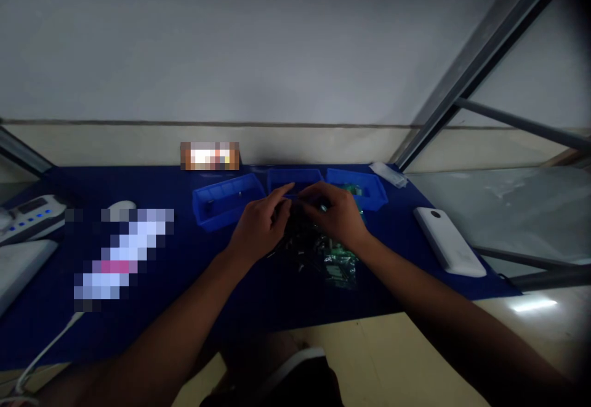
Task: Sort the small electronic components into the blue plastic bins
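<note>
My left hand (262, 223) and my right hand (336, 211) are close together over the middle of the table, fingertips nearly meeting. Both have thumb and fingers drawn together in a pinch; whatever they hold is too small and dark to name. Under them lies a pile of small dark parts (301, 244), partly covered by the hands. Beside it, below my right hand, is a clear plastic bag (341, 269) with a greenish sheen. Just beyond my fingers stands the middle blue bin (295, 178), its front partly hidden.
A left blue bin (228, 201) holds a few tiny pieces; a right blue bin (357, 186) contains greenish bags. On the blue tabletop (258, 302) also lie a white power bank (449, 241), a clear plastic case (388, 174), a power strip (34, 216) and a blurred-out device with a white cable (48, 346).
</note>
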Available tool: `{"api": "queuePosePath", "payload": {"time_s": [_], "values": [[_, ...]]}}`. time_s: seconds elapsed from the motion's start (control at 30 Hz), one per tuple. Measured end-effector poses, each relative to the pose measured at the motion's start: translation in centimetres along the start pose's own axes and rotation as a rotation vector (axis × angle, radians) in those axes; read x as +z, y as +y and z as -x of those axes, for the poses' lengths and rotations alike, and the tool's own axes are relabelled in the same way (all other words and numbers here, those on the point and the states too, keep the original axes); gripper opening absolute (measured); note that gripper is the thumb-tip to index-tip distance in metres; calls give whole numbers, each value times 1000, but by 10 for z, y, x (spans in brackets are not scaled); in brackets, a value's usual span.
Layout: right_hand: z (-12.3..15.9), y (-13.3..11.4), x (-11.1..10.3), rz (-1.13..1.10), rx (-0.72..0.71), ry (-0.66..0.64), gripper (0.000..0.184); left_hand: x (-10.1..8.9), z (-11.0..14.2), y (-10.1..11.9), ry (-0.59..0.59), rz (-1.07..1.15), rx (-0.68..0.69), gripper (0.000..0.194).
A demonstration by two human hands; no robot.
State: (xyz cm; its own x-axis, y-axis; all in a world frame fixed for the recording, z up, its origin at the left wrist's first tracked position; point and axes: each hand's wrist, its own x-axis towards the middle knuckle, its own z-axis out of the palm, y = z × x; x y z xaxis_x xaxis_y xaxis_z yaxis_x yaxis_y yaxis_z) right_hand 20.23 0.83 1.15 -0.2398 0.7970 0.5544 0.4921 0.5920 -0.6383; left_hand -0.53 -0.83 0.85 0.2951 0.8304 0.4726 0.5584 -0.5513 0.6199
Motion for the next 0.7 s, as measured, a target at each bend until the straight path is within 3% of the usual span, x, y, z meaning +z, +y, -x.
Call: {"api": "queuePosePath", "payload": {"time_s": [0.3,0.47,0.7], "values": [[1,0,-1,-41,-96,-53,29,-3,-5,6,79,156,-28,30],[1,-2,-1,-36,-115,-6,27,-3,-7,0,165,175,-68,22],[1,-3,-1,-39,-202,-8,24,-3,-5,-4,43,27,-73,21]]}}
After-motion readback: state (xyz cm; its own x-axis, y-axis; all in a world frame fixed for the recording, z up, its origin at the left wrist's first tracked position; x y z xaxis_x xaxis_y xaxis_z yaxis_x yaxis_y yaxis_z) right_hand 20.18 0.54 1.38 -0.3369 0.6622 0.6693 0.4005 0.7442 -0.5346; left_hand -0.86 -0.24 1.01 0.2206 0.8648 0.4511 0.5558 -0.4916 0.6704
